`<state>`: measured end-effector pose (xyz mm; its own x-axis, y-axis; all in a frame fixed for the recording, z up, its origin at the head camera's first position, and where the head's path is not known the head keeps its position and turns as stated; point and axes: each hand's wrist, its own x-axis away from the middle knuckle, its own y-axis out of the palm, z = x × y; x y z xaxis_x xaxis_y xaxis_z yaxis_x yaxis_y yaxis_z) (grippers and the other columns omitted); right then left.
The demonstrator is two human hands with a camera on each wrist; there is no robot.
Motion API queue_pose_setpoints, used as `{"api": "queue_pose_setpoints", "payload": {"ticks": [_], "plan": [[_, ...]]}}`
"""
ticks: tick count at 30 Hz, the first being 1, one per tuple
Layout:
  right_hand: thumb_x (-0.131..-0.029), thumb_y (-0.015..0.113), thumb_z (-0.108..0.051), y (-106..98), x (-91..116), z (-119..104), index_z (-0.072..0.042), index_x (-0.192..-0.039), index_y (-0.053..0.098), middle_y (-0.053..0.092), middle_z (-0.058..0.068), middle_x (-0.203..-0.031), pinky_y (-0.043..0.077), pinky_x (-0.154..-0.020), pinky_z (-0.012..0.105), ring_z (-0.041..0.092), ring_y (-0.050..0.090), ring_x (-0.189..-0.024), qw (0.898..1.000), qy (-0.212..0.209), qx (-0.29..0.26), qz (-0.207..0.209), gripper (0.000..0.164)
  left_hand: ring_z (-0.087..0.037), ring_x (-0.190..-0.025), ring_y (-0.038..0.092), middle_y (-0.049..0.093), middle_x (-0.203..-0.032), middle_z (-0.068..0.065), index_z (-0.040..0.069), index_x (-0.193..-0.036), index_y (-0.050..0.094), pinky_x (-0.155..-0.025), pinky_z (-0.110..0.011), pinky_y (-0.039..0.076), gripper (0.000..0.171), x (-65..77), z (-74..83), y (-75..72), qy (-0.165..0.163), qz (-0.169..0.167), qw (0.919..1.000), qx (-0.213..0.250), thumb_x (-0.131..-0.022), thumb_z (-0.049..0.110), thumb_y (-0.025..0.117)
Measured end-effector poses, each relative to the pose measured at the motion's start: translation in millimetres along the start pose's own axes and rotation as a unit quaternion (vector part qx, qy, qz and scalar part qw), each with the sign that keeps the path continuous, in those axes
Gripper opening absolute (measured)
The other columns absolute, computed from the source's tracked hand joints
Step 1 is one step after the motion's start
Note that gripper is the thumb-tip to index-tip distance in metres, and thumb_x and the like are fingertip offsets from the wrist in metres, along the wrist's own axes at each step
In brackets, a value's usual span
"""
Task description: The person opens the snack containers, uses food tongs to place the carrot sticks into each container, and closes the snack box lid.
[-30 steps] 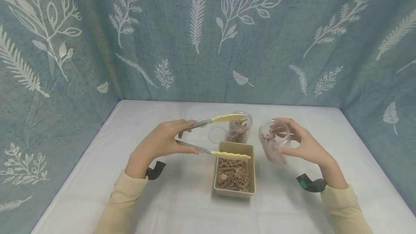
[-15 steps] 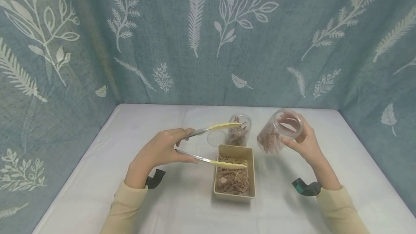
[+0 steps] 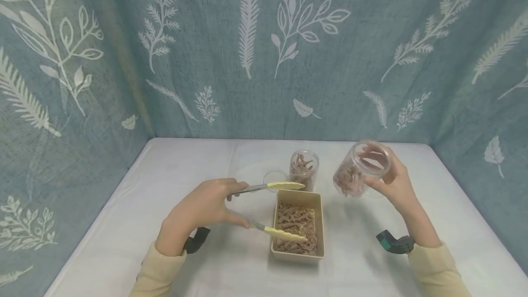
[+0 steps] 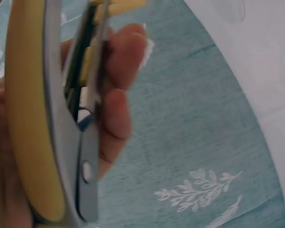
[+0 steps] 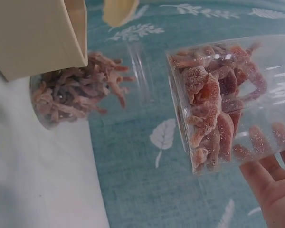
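In the head view my left hand [image 3: 202, 205] holds a pair of tongs with yellow tips [image 3: 284, 185], its arms spread wide. The tongs extend over a beige rectangular box [image 3: 299, 257] partly filled with brown dried strips [image 3: 299, 219]; nothing sits between the tips. At the right, my right hand [image 3: 393, 180] grips a clear jar [image 3: 350, 173] raised and tilted, its mouth turned toward the right. Reddish, powder-dusted strips [image 5: 213, 109] lie gathered at the jar's bottom in the right wrist view. In the left wrist view the tongs' handle [image 4: 31, 118] lies against the palm.
A second clear jar [image 3: 304, 166] with similar strips stands just behind the box. A thin clear disc, apparently a lid [image 3: 270, 178], lies to its left. White cloth [image 3: 231, 269] covers the table, and a blue leaf-patterned curtain [image 3: 264, 104] encloses the back and sides.
The right hand has raised the jar and tipped its mouth from upward to the right, its bottom swinging left. The tongs' near arm has moved toward me, spreading them wider. The head view has tilted slightly upward.
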<state>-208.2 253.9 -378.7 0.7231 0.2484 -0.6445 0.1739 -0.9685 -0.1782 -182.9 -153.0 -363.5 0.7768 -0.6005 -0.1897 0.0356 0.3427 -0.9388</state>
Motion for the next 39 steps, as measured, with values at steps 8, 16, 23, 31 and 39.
{"api": "queue_pose_setpoints", "payload": {"ticks": [8,16,23,31,39], "plan": [[-0.075,0.067,0.012,-2.4,-0.5,-4.9,0.009,-0.135,0.035,0.05,0.011,-0.128,0.041,-0.096,0.022,0.019,0.05,-0.119,1.0,0.007,0.01,0.013,0.068,-0.004,-0.055,0.037,0.048,-0.073,0.015,0.016,-0.113,0.067,-0.053,-0.02,0.036,0.08,3.3,12.7,0.5,-0.033,-0.015,0.9982,-0.049,-0.056,0.071,0.069],[-0.074,0.066,0.014,-2.6,-1.2,-7.9,0.007,-0.136,0.036,0.05,0.008,-0.128,0.041,-0.096,0.021,0.017,0.05,-0.118,0.999,0.023,0.015,0.02,0.069,-0.006,-0.06,0.049,0.059,-0.08,0.01,0.011,-0.105,0.065,-0.058,-0.025,0.044,0.074,4.2,29.2,4.3,-0.046,-0.016,0.9973,-0.055,-0.054,0.064,0.076],[-0.074,0.067,0.013,-2.7,-1.9,-7.6,0.008,-0.136,0.036,0.051,0.008,-0.128,0.04,-0.096,0.02,0.018,0.05,-0.118,1.0,0.003,0.005,0.01,0.069,-0.006,-0.056,0.043,0.059,-0.077,0.008,0.014,-0.1,0.061,-0.054,-0.024,0.042,0.071,1.6,36.6,11.4,-0.037,-0.017,0.9968,-0.068,-0.053,0.066,0.075],[-0.073,0.068,0.012,-1.2,-1.0,-7.2,0.006,-0.136,0.036,0.051,0.009,-0.129,0.039,-0.097,0.02,0.017,0.051,-0.118,0.999,0.034,0.024,0.014,0.071,-0.005,-0.049,0.029,0.04,-0.057,0.014,0.024,-0.087,0.05,-0.045,-0.022,0.029,0.065,2.7,35.0,14.9,-0.039,-0.012,0.9947,-0.095,-0.051,0.075,0.068],[-0.073,0.067,0.013,0.5,-2.0,-5.6,0.006,-0.135,0.038,0.051,0.011,-0.127,0.039,-0.097,0.021,0.017,0.051,-0.117,0.999,0.03,0.021,0.016,0.069,-0.006,-0.046,0.034,0.042,-0.053,0.013,0.022,-0.092,0.054,-0.046,-0.023,0.032,0.066,4.5,50.2,11.2,-0.06,-0.028,0.9918,-0.109,-0.054,0.075,0.066]]}}
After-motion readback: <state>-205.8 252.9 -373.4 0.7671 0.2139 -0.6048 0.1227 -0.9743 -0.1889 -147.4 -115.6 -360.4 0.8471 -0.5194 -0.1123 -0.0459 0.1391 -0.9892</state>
